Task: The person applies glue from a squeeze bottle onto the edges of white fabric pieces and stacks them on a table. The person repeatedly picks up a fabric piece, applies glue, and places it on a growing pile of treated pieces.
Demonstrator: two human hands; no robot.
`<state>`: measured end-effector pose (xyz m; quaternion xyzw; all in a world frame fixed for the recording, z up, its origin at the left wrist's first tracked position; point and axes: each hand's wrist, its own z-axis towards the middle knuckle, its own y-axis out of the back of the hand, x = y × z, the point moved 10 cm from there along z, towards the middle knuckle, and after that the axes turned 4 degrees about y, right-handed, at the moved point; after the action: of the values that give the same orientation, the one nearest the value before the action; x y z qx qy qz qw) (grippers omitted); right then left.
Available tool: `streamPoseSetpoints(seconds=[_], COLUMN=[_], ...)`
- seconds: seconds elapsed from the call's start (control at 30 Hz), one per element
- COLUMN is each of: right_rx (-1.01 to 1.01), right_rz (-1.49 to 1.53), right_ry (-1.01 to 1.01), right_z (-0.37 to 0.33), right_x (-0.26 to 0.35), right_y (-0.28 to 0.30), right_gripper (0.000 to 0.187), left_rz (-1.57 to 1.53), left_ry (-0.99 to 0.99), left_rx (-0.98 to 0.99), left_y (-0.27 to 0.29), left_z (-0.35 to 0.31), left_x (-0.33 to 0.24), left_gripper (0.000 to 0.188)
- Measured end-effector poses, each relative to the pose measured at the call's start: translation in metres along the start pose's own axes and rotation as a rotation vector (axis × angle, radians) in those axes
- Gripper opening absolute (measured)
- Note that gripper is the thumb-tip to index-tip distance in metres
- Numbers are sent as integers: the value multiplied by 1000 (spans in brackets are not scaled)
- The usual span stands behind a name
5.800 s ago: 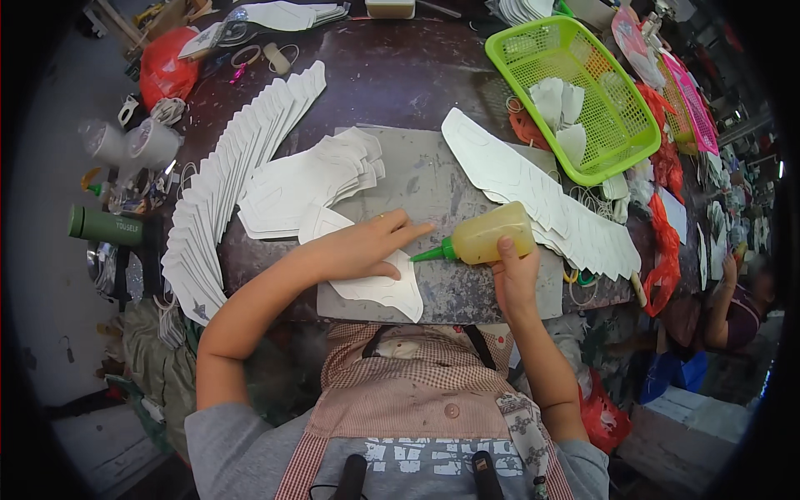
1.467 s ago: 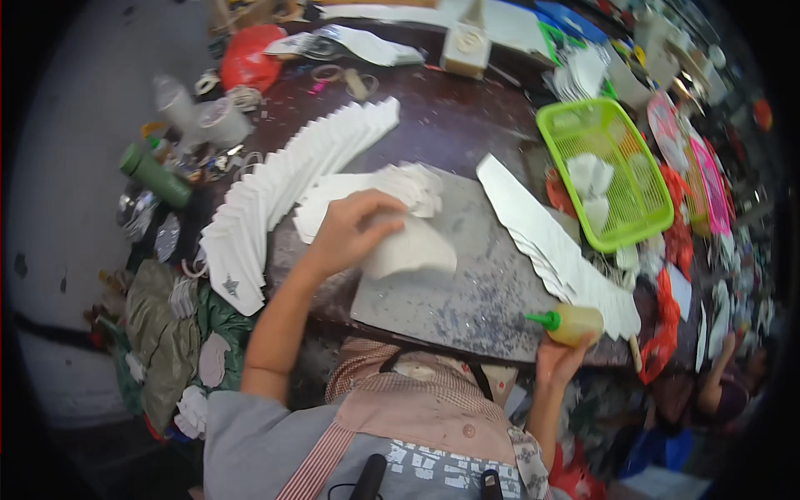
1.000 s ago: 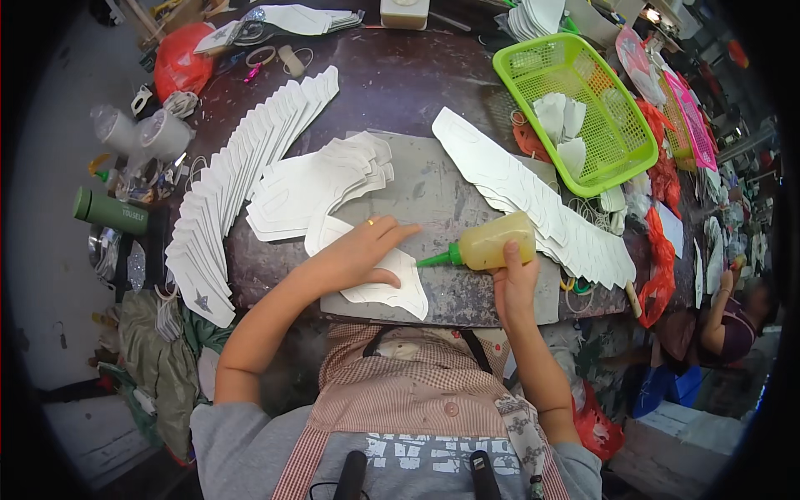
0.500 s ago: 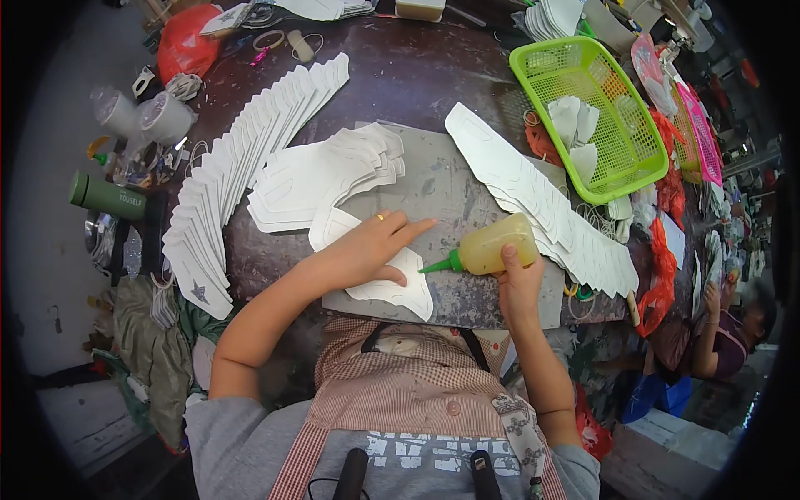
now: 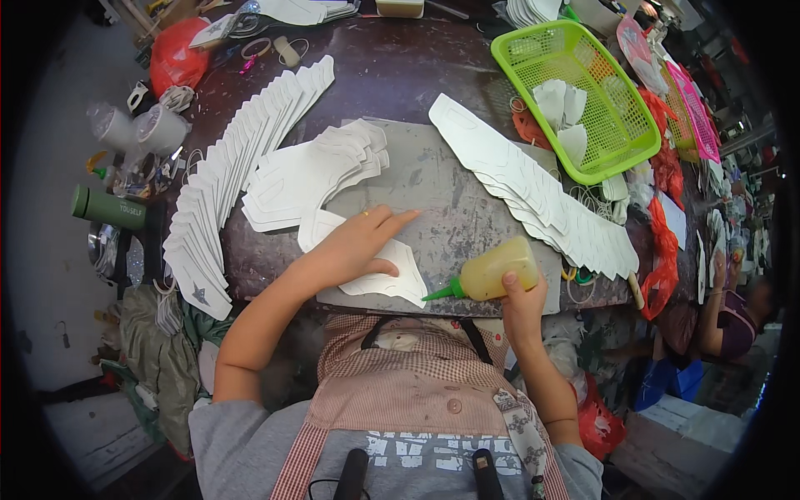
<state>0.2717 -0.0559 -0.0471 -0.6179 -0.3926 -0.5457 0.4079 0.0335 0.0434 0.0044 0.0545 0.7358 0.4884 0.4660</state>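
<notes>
My right hand (image 5: pixel 523 310) is wrapped round a squeeze bottle (image 5: pixel 500 271) of yellowish liquid, tilted so its green nozzle points left. The nozzle tip meets the lower right corner of a curved white cut piece (image 5: pixel 398 277). Across that piece lies my left hand (image 5: pixel 358 246), a ring on one finger, with thumb and fingers spread and steadying it against the grey board (image 5: pixel 433 196). Just beyond the left hand, a fanned stack of white pieces (image 5: pixel 292 179) overlaps the board's left side. Another overlapping row of white pieces (image 5: pixel 533 196) slants along the right.
A long fan of white pieces (image 5: pixel 217 175) curves along the left of the dark table (image 5: pixel 400 58). At the back right stands a green plastic basket (image 5: pixel 612 171) holding some white pieces. A green flask (image 5: pixel 108 208) and plastic cups (image 5: pixel 160 129) are far left; another person (image 5: pixel 733 321) sits far right.
The bottle's nozzle has moved down along the piece's right edge to its lower corner. The piece has turned slightly under my left hand, and the whole view has shifted a little.
</notes>
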Motion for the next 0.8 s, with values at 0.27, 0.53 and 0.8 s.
streamPoseSetpoints(seconds=[0.27, 0.53, 0.8], right_rx=[-74, -27, -68], right_rz=[305, 280, 226], right_ry=[-6, -13, 0], right_z=[-20, -9, 4], right_x=[15, -7, -2], right_y=[11, 9, 8], right_gripper=[55, 53, 51], left_rz=[154, 148, 199], left_ry=[142, 361, 314], left_rx=[-217, -41, -111], left_y=[4, -6, 1], left_z=[-19, -14, -16], left_x=[-8, 6, -1], left_gripper=[80, 72, 71])
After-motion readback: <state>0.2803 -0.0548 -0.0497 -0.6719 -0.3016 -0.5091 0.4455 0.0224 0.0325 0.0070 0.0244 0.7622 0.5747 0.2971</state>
